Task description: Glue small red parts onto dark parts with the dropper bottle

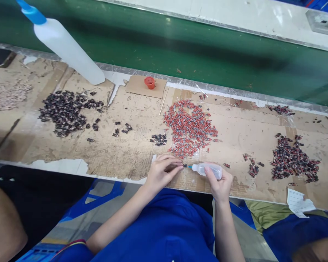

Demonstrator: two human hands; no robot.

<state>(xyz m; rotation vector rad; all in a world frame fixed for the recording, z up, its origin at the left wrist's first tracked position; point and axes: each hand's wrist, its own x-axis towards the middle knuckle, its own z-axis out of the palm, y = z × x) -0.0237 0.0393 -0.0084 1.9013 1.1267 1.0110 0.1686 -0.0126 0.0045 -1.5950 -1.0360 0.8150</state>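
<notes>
My left hand (161, 170) pinches a small dark part (183, 165) at the near edge of the cardboard-covered bench (131, 153). My right hand (220, 182) grips a small clear squeeze bottle (209, 169) lying sideways, its blue nozzle tip touching the part. Just beyond my hands lies a heap of small red parts (190, 127), with a little cluster of dark parts (159, 139) to its left.
A big pile of dark parts (64, 111) lies at left, another dark-and-red pile (292, 160) at right. A tall white bottle with a blue cap (65, 47) leans at back left. A red cap (149, 82) sits near the green conveyor belt (207, 54). Another person's arm (2, 225) shows at lower left.
</notes>
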